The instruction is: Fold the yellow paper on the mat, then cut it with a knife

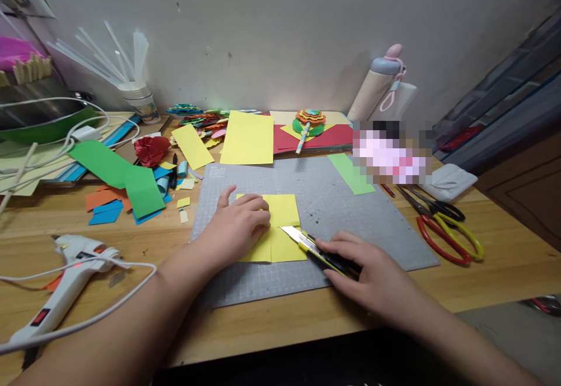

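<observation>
My right hand point(366, 266) is closed around a black and yellow utility knife point(313, 249). The knife's blade is out, and its tip lies on a yellow paper point(284, 246), close to a line between its upper and lower halves. Creases run across the sheet. My left hand point(243, 219) presses the left side of this paper down, its fingers bent and one finger sticking up. The undersides of the left fingers are hidden. Beneath the paper lies a grey cutting mat point(245, 292).
Left of the mat are a hot glue gun point(65, 281) with its cord and green paper strips point(118, 176). Scissors point(442, 237) lie at the right. Yellow sheets point(248, 138), a paper flower point(310, 118) and a bottle point(377, 85) are along the wall.
</observation>
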`<act>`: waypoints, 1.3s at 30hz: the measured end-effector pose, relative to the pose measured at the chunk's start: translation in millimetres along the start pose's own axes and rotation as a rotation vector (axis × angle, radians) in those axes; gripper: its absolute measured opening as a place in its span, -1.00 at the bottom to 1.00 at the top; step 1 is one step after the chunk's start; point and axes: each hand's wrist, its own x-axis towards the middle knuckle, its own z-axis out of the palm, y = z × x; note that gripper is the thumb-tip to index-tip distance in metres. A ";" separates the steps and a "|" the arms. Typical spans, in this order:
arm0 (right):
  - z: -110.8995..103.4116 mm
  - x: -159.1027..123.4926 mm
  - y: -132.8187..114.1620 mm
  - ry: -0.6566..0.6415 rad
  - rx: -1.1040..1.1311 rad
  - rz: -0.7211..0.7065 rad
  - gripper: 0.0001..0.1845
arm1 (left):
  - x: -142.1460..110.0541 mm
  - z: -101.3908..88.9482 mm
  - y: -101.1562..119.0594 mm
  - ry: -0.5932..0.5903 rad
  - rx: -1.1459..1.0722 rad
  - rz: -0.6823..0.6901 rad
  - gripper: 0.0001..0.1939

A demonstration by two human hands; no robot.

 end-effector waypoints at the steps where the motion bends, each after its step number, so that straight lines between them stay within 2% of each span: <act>1: 1.3 -0.6 -1.1 0.006 -0.006 0.006 -0.55 | 0.2 0.0 0.0 0.000 0.000 0.001 -0.82; 8: 7.2 -8.2 -10.8 -0.002 -0.063 0.018 -0.54 | 0.4 1.9 -0.9 0.007 -0.006 0.001 -0.82; 12: 0.8 -4.0 -6.2 0.002 -0.076 0.016 -0.54 | -0.1 2.2 -1.1 0.009 -0.009 -0.004 -0.82; 19: -14.4 9.5 4.6 -0.063 -0.022 -0.029 -0.57 | -0.9 1.4 -2.0 0.002 -0.023 -0.004 -0.83; 30: -20.5 14.0 14.4 -0.082 -0.011 -0.077 -0.58 | 1.0 0.4 -0.2 -0.008 -0.026 -0.021 -0.84; 35: -23.4 13.5 12.5 -0.150 0.019 -0.102 -0.56 | 0.4 1.2 -0.7 -0.009 -0.031 -0.026 -0.85; 39: -26.4 9.0 14.5 -0.119 0.004 -0.086 -0.58 | 0.3 0.9 -0.4 -0.010 -0.035 -0.034 -0.85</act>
